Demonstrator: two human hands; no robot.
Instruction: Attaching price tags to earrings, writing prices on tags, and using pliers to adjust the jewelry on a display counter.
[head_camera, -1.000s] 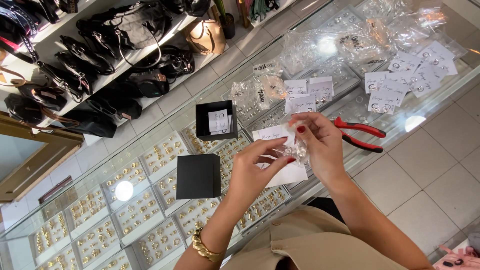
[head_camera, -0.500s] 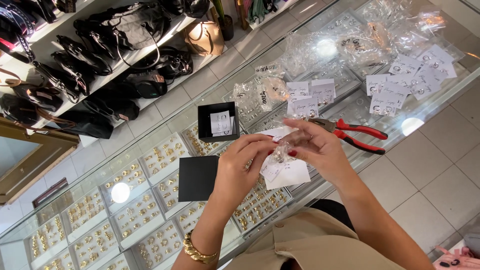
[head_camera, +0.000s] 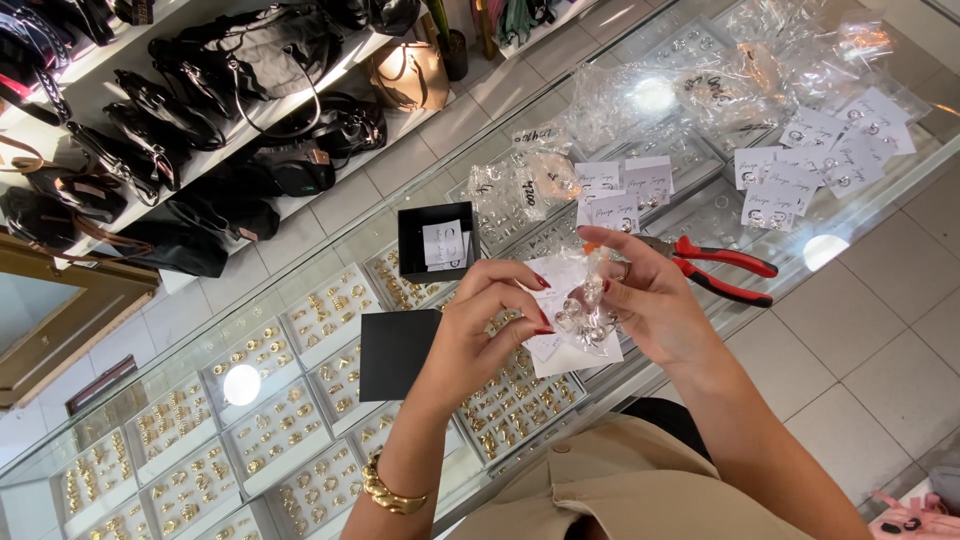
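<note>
Small clear bag (head_camera: 588, 305) of silvery earrings, pinched between both hands above the glass table (head_camera: 300, 260).
The left hand (head_camera: 490, 320) grips its lower edge, the right hand (head_camera: 655, 305) its upper side, equally near; beyond lie white cards (head_camera: 612, 185), red pliers (head_camera: 722, 270) and an open black box (head_camera: 437, 243).

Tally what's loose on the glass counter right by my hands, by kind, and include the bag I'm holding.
Black box base: 1
Black box lid: 1
Red-handled pliers: 1
Small clear bag, held between left hand and right hand: 1
Total: 4
</note>
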